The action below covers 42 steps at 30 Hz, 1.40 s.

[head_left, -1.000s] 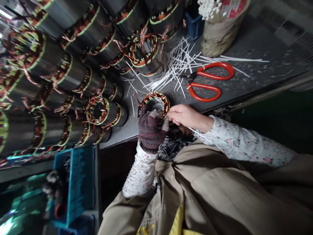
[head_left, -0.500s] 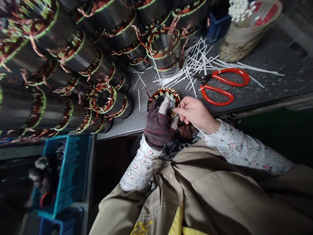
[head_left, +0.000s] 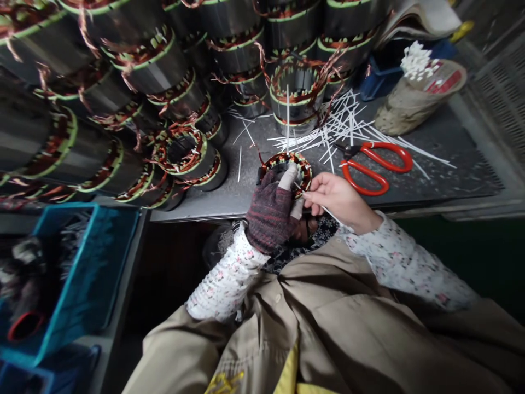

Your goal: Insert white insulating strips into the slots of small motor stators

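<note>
A small motor stator [head_left: 304, 163] with copper windings lies at the bench's front edge. My left hand [head_left: 270, 213], in a dark striped glove with wrapped fingertips, grips its near side, one wrapped finger lying across the opening. Bare-fingered, my right hand [head_left: 338, 200] pinches a thin white cord [head_left: 330, 214] close to the stator's right rim. The cord trails back toward the right sleeve. Another white length [head_left: 287, 117] stands up from the far side of the stator; whether it is the same cord I cannot tell. My left fingers partly hide the windings.
Red-handled scissors [head_left: 379, 164] lie right of the stator, beside loose white cords [head_left: 342, 123]. Stacked stators [head_left: 241, 57] crowd the back and left. A bag of white pieces [head_left: 404, 112] stands at the right, near a blue bin [head_left: 379, 76]. A teal crate [head_left: 82, 262] sits lower left.
The view has shifted, so the bench items appear moved. My right hand has drawn slightly away from the stator's rim, still pinching the cord. The left hand keeps its grip.
</note>
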Each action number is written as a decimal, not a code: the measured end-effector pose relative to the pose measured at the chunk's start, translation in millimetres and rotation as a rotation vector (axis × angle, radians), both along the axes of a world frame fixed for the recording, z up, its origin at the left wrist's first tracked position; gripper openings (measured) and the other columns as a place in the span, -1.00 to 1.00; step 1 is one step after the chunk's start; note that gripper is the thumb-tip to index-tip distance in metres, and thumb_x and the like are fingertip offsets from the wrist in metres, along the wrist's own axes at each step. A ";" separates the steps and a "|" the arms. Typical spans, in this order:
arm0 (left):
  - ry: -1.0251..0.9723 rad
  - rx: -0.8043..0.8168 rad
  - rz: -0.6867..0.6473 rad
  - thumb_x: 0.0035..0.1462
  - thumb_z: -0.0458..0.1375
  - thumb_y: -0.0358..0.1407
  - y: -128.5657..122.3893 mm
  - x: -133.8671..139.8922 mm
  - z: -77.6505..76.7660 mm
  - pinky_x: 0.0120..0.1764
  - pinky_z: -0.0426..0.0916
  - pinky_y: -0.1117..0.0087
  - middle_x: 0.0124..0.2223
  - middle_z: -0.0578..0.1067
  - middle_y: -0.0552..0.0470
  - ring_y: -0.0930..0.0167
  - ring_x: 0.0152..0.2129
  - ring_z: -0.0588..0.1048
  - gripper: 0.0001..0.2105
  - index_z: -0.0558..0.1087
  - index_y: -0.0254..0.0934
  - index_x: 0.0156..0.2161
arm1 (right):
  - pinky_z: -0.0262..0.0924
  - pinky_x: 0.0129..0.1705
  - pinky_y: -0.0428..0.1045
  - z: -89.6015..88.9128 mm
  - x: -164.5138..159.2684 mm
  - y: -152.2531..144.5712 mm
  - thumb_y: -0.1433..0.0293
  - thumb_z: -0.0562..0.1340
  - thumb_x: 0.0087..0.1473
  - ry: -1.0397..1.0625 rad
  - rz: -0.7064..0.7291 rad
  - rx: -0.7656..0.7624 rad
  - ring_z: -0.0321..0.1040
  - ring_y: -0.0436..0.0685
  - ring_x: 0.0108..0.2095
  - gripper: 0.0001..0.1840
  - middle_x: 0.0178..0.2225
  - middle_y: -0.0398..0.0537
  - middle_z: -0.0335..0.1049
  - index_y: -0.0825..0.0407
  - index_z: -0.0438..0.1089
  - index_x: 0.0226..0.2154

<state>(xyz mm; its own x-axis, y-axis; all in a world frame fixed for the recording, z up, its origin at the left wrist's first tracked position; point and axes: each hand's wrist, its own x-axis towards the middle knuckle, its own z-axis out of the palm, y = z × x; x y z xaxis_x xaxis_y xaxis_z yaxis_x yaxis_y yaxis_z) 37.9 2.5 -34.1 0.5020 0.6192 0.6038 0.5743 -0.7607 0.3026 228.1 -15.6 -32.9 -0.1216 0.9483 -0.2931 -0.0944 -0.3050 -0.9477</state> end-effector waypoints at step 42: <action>-0.114 -0.080 -0.064 0.37 0.19 -0.28 3.7 3.6 6.2 0.26 0.43 0.08 0.15 0.57 -0.18 0.27 0.16 0.54 -0.70 0.42 -0.27 0.15 | 0.24 -0.26 0.06 47.3 16.9 -33.8 0.08 0.26 0.29 -0.195 -0.002 0.523 0.34 0.12 -0.36 -0.63 -0.43 -0.06 0.37 -0.07 0.52 -0.45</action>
